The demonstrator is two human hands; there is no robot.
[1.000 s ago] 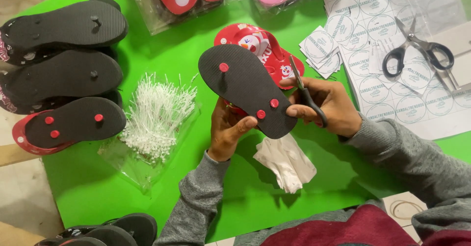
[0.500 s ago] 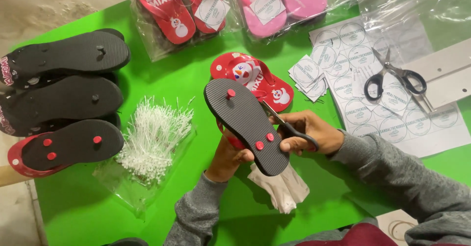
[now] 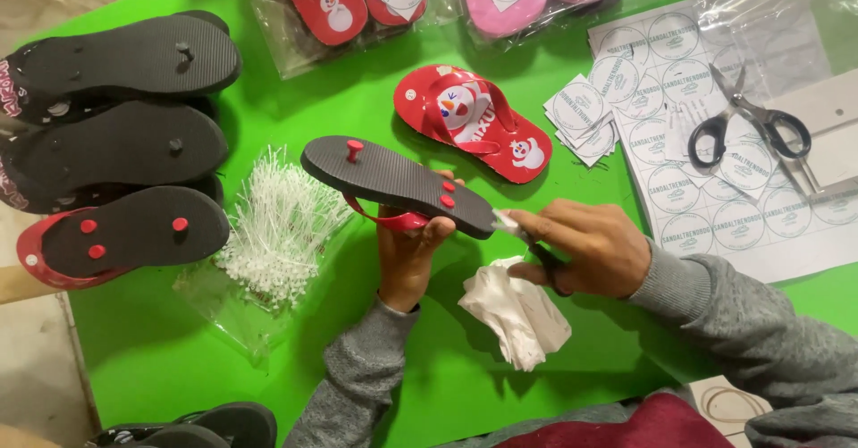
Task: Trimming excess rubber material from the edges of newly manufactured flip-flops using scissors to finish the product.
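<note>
Left hand (image 3: 407, 256): closed around the red strap of a flip-flop (image 3: 398, 183), holding it sole-up above the surface, heel end towards the right hand.
Flip-flop: black ribbed sole, three red plugs showing; one near the toe end, two near the heel end.
Right hand (image 3: 585, 247): fingers closed on a small dark-handled tool (image 3: 536, 250); its pale tip touches the heel edge of the sole. What kind of tool it is, I cannot tell.
Cloth (image 3: 517, 312): white, crumpled, lying on the surface just below the right hand.
Surface (image 3: 223, 359): bright green sheet.
Red flip-flop (image 3: 474, 122): lies strap-up beyond the held one, cartoon print on the footbed.
Plastic ties (image 3: 281, 225): heap of thin white ties on a clear bag, left of the left hand.
Stack at left (image 3: 125, 144): flip-flops sole-up; the two upper ones all black, the lowest (image 3: 125, 236) with a red rim and three red plugs.
Bagged pairs (image 3: 340, 1): red and pink flip-flops in clear bags along the far edge.
Label sheet (image 3: 706, 153): white sheet of round stickers at right, loose cut labels (image 3: 581, 113) beside it.
Scissors (image 3: 755, 126): black-handled, lying on the sheet.
</note>
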